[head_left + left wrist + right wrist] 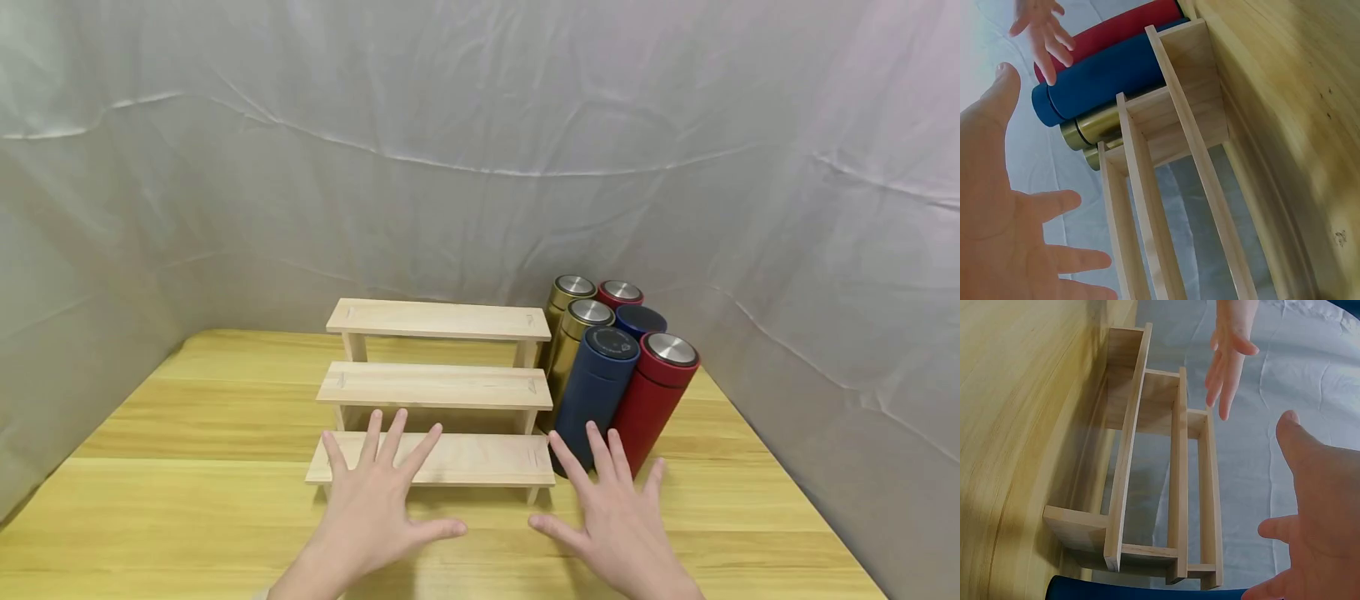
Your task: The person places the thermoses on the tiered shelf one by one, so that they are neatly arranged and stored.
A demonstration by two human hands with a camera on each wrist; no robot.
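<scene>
My left hand point(372, 504) is spread wide with straight fingers, palm down above the front of a three-tier wooden stand point(435, 385). It holds nothing. My right hand point(617, 517) is spread likewise, in front of the thermos flasks at the stand's right side. Its fingertips overlap the blue flask point(596, 392) and the red flask point(660, 392) in the head view. Behind those stand gold flasks point(567, 350), another blue flask point(641, 318) and another red one point(620, 292), partly hidden. In the left wrist view, the stand's stepped shelves point(1197, 150) show side-on.
The wooden table point(225, 467) carries the stand and the flasks, which are packed upright in a tight group. A grey cloth point(450, 167) hangs behind the table and along both sides. The stand's shelves hold nothing.
</scene>
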